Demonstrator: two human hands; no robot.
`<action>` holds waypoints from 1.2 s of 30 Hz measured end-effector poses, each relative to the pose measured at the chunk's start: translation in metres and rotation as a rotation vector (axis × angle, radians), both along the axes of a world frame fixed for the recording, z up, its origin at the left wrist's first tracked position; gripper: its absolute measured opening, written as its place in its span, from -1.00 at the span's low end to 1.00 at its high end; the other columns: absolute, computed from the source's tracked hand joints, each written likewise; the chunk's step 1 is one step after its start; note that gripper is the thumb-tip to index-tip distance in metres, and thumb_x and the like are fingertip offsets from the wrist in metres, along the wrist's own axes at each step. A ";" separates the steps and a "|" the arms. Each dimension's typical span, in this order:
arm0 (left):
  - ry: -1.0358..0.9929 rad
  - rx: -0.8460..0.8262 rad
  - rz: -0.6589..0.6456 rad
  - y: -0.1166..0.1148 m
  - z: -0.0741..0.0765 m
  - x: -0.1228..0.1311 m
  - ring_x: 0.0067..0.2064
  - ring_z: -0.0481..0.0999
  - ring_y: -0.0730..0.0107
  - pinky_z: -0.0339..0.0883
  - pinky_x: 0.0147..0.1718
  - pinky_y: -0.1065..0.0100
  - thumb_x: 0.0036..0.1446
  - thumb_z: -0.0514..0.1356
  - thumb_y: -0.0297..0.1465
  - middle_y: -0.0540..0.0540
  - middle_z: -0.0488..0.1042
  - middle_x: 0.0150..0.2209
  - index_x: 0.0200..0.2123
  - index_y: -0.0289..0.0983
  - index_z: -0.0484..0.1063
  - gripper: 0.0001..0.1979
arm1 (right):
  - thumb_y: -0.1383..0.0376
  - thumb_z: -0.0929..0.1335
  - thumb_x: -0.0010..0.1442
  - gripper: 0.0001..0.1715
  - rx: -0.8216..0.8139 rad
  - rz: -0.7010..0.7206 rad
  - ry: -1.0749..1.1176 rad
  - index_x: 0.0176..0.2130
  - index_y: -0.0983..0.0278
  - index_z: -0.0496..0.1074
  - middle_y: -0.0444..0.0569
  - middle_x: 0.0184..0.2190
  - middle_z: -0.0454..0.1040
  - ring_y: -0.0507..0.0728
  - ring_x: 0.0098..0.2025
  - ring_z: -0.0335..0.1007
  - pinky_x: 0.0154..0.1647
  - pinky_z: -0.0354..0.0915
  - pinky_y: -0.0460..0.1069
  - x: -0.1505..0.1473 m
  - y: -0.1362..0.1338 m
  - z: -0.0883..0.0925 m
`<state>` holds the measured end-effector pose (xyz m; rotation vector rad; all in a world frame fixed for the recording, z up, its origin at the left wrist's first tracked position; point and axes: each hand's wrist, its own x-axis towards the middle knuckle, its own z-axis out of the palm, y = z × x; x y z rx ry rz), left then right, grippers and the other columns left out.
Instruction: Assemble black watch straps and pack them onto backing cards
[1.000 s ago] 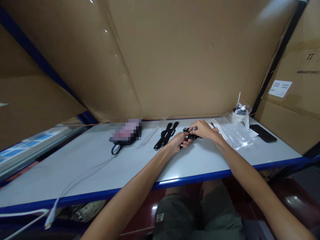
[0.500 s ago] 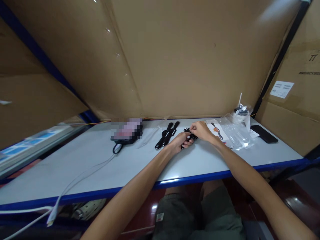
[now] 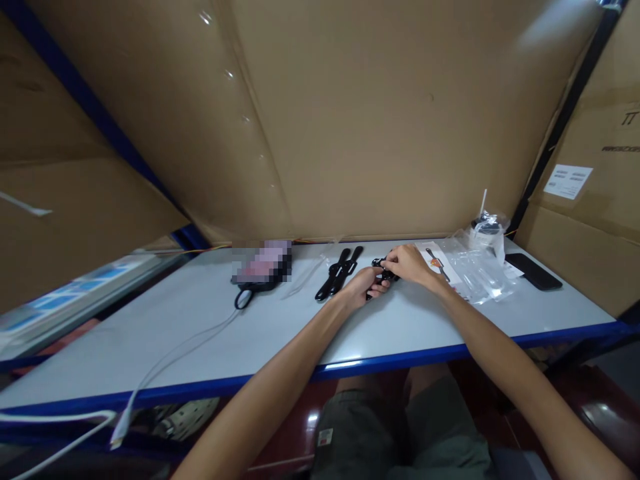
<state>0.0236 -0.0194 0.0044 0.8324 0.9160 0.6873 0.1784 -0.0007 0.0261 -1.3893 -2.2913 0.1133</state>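
Note:
Near the middle of the table (image 3: 280, 347), my left hand (image 3: 366, 283) is closed around a shiny black two-handled tool that looks like a spokeshave (image 3: 384, 274). From the right, the fingers of my right hand (image 3: 406, 263) are pinched on its middle part; my hands hide much of it, and any small part there is too small to make out. Just left of my hands lie two more black spokeshaves (image 3: 332, 277) side by side, handles slanting away. A printed sheet (image 3: 440, 267) picturing such a tool lies beyond my right hand.
Clear plastic bags (image 3: 483, 277) and a wrapped cup with a straw (image 3: 486, 230) stand at the right, beside a black phone (image 3: 534, 271). At the left are a black-cased device (image 3: 265, 270) with a blurred screen and a white cable (image 3: 170, 353). Cardboard (image 3: 350, 120) walls the back.
The view has shifted slightly, so everything sits a little further right. My right fingers have moved a little over the held spokeshave; both hands keep their grip.

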 end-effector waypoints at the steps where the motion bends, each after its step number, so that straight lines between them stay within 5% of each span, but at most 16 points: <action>1: 0.000 0.008 0.001 0.000 0.000 0.000 -0.73 -0.02 0.68 -0.32 -0.76 0.60 0.38 -0.11 -0.45 0.10 0.17 -0.59 -0.33 -0.22 0.12 -0.81 | 0.19 0.37 0.29 -0.66 -0.008 0.017 0.020 -0.39 0.29 0.66 -0.03 -0.42 0.61 0.05 -0.38 0.38 -0.38 0.04 -0.06 0.000 0.000 -0.001; 9: 0.045 0.039 0.024 -0.001 -0.002 0.001 -0.72 0.00 0.66 -0.30 -0.76 0.60 0.36 -0.12 -0.46 0.07 0.20 -0.59 -0.32 -0.22 0.12 -0.84 | 0.17 0.35 0.31 -0.64 0.029 0.061 0.072 -0.34 0.28 0.68 -0.04 -0.40 0.61 0.06 -0.37 0.39 -0.39 0.01 -0.06 0.003 0.000 -0.002; 18: 0.033 0.025 0.031 0.002 -0.004 0.000 -0.72 0.00 0.66 -0.30 -0.76 0.60 0.33 -0.09 -0.48 0.07 0.21 -0.58 -0.33 -0.22 0.11 -0.86 | 0.18 0.33 0.32 -0.59 0.067 -0.077 0.013 -0.44 0.28 0.63 0.05 -0.47 0.59 0.06 -0.45 0.29 -0.41 -0.06 -0.01 0.003 -0.003 0.002; 28: 0.047 0.045 0.007 -0.001 0.000 0.001 -0.72 -0.01 0.66 -0.31 -0.76 0.59 0.39 -0.11 -0.43 0.08 0.19 -0.59 -0.31 -0.22 0.13 -0.83 | 0.13 0.34 0.31 -0.52 0.010 0.054 0.106 -0.49 0.35 0.61 -0.13 -0.62 0.38 -0.01 -0.49 0.12 -0.42 -0.08 -0.04 -0.001 -0.002 -0.002; 36: 0.011 0.024 0.011 0.002 -0.005 -0.001 -0.72 0.03 0.66 -0.29 -0.76 0.59 0.37 -0.09 -0.45 0.05 0.23 -0.58 -0.31 -0.23 0.14 -0.85 | 0.11 0.32 0.34 -0.56 0.038 -0.005 0.046 -0.38 0.28 0.66 -0.03 -0.45 0.58 0.05 -0.42 0.31 -0.41 -0.04 -0.04 0.002 -0.001 -0.003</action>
